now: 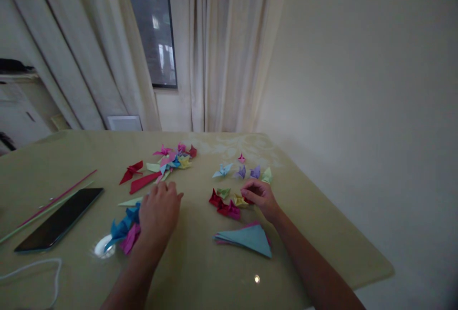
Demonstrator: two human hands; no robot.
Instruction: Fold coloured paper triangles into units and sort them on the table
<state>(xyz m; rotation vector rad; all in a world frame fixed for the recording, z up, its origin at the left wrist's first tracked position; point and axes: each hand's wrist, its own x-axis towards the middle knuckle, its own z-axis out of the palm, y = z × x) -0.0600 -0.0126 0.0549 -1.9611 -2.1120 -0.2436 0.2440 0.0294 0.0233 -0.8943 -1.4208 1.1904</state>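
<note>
Green paper sliver (129, 202) (by left hand (159, 207)), sideways, tip leftward.

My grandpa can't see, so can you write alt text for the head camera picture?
A person's right hand is at a group of colourful folded-paper shapes on a table; the left hand is beside blue and pink ones. More shapes lie beyond the hands, a phone is on the left, with curtains and a window behind.
</note>
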